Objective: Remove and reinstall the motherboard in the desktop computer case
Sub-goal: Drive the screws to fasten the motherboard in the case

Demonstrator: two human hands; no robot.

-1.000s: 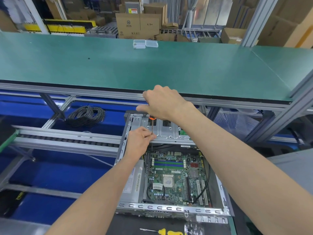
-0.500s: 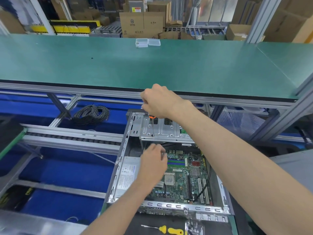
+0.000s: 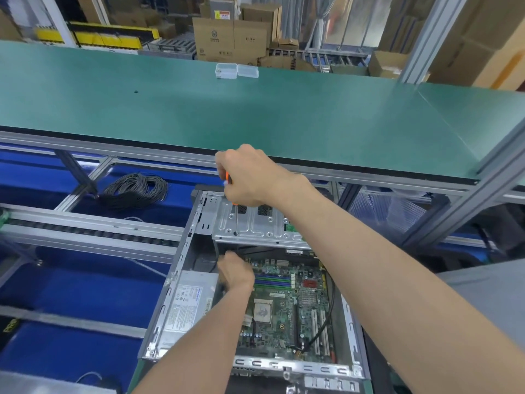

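Looking down through the head view, you have the open grey sheet-metal desktop computer case [image 3: 181, 268] lying flat in front of you, and the green printed-circuit motherboard [image 3: 287, 305] sits seated in its floor, right of the silver box-shaped power supply [image 3: 187, 305]. Your right hand [image 3: 250, 177] is clenched round the orange-handled slim screwdriver [image 3: 234, 214], whose shaft stands nearly upright with its tip on the silver perforated drive cage [image 3: 255, 226] at the case's far end. Your left hand [image 3: 235, 271] reaches down at the board's far left corner, under the cage's lip; its fingers are hidden from you, so you cannot tell whether they hold anything.

By my judgement the board will be light but stiff and fragile: it should not flex, and its components and solder points want no pressure. Take it by its bare edges, or by the free corners, never by the square silver processor [image 3: 261, 311] or the white expansion slots [image 3: 319, 331]. A black cable [image 3: 326, 322] loops over its right side and would probably snag a lift. Beyond the case, a coil of black wire [image 3: 133, 190] lies on the blue lower shelf, and two small clear plastic boxes [image 3: 236, 71] stand on the green workbench top [image 3: 284, 115].
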